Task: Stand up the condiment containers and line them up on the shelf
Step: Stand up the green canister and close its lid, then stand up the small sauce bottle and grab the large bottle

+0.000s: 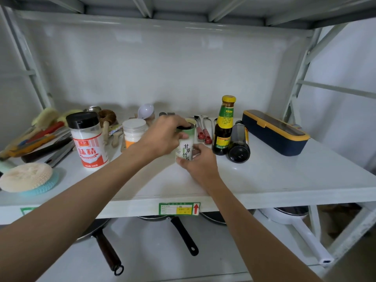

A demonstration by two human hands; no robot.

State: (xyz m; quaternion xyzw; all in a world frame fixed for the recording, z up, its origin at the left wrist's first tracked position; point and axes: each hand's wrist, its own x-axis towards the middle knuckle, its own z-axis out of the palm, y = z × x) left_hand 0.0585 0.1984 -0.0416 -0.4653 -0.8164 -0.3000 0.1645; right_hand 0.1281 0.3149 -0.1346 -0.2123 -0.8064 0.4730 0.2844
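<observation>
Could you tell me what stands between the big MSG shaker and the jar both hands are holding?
In the head view, a small white-lidded jar stands between the MSG shaker and the held jar; the left hand reaches across in front of it.

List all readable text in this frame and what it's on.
"味精": red label of the black-capped shaker jar.
"甘草竹": green-and-white canister held by left hand and right hand; a fourth character is cut off.
Yellow-capped sauce bottle label: too small.
Shelf-edge sticker: red arrow, print blurred.
</observation>
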